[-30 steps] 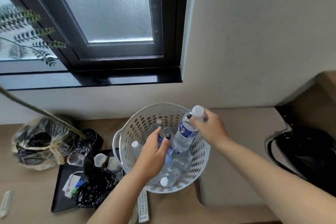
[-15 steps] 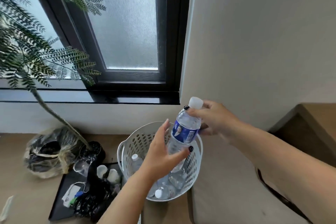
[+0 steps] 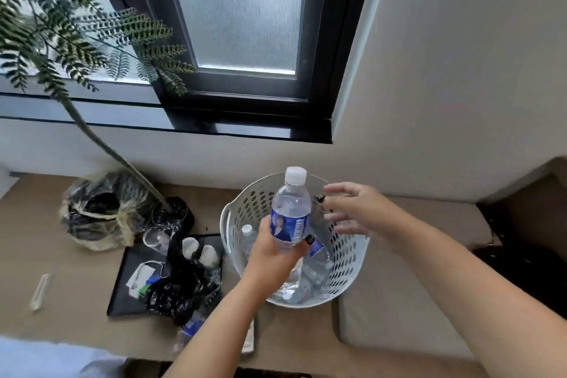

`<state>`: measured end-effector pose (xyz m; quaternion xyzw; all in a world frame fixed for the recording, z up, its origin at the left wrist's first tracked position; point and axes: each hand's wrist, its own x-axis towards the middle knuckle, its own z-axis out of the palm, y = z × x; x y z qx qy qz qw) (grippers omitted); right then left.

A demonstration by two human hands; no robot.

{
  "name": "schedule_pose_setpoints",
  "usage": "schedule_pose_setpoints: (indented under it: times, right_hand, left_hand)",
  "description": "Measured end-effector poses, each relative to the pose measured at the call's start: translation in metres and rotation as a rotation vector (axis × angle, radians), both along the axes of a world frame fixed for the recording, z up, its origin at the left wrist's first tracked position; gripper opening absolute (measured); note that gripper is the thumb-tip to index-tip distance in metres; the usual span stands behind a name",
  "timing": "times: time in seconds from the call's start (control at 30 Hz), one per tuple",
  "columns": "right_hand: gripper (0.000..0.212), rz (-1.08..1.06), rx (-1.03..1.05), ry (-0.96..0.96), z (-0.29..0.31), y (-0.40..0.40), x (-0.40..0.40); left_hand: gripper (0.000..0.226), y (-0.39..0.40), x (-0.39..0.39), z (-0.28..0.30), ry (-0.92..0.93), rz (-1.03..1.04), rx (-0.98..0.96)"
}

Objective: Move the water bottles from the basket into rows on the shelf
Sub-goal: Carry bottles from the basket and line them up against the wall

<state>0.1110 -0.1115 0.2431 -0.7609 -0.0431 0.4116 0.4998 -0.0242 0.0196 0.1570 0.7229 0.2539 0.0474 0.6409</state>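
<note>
A clear water bottle (image 3: 291, 209) with a white cap and blue label stands upright above the white perforated basket (image 3: 346, 258). My left hand (image 3: 276, 252) is wrapped around its lower half. My right hand (image 3: 352, 212) hovers just right of the bottle with fingers spread, holding nothing. More bottles (image 3: 310, 276) lie in the bottom of the basket, and one white-capped bottle (image 3: 248, 233) stands at its left inner wall. The shelf is not in view.
A black tray (image 3: 122, 294) with a dark plastic bag and small cups lies left of the basket. Beyond it are a bagged plant pot (image 3: 101, 212) with a leaning fern and another bottle (image 3: 190, 328) near the front edge. A window and wall stand behind; a beige cushion (image 3: 399, 310) is at right.
The bottle has passed from my right hand to my left hand. My right hand let go and opened beside it. The view tilted down slightly.
</note>
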Motion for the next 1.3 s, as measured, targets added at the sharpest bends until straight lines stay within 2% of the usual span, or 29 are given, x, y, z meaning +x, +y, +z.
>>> schedule_pose_setpoints:
  times: [0.1,0.23,0.4,0.5,0.57,0.67,0.83,1.0,1.1,1.17,1.3]
  right_hand:
    - [0.033,-0.104,-0.093,0.098,-0.057,0.007,0.016]
    - [0.027,-0.276,-0.184,0.274,-0.146,0.021,0.033]
    - [0.027,-0.359,-0.314,0.290,-0.256,0.039,0.049]
    - [0.010,-0.319,-0.413,0.244,-0.309,0.047,0.058]
    - [0.011,-0.223,-0.523,0.123,-0.339,0.052,0.063]
    - [0.039,-0.071,-0.623,-0.077,-0.377,0.055,0.067]
    - [0.054,0.064,-0.673,-0.104,-0.480,0.030,0.076]
    - [0.065,0.115,-0.721,-0.174,-0.464,0.026,0.061]
    - [0.039,0.127,-0.738,-0.179,-0.453,0.026,0.064]
    - [0.030,0.143,-0.730,-0.173,-0.443,0.029,0.064]
    - [0.053,0.073,-0.681,-0.134,-0.410,0.041,0.061]
  left_hand:
    - [0.047,0.022,-0.001,-0.024,0.056,0.106,-0.091]
    - [0.049,0.049,0.006,-0.060,0.115,0.124,-0.170]
    - [0.041,0.067,0.024,-0.110,0.113,0.079,-0.173]
    - [0.045,0.072,0.032,-0.137,0.149,0.079,-0.196]
    - [0.047,0.073,0.040,-0.156,0.172,0.070,-0.215]
    - [0.045,0.074,0.048,-0.175,0.195,0.056,-0.223]
    - [0.043,0.073,0.054,-0.194,0.218,0.080,-0.188]
    - [0.045,0.070,0.052,-0.199,0.212,0.092,-0.202]
    - [0.051,0.068,0.049,-0.197,0.226,0.080,-0.190]
    - [0.054,0.064,0.049,-0.190,0.228,0.091,-0.203]
    - [0.055,0.055,0.045,-0.165,0.236,0.120,-0.250]
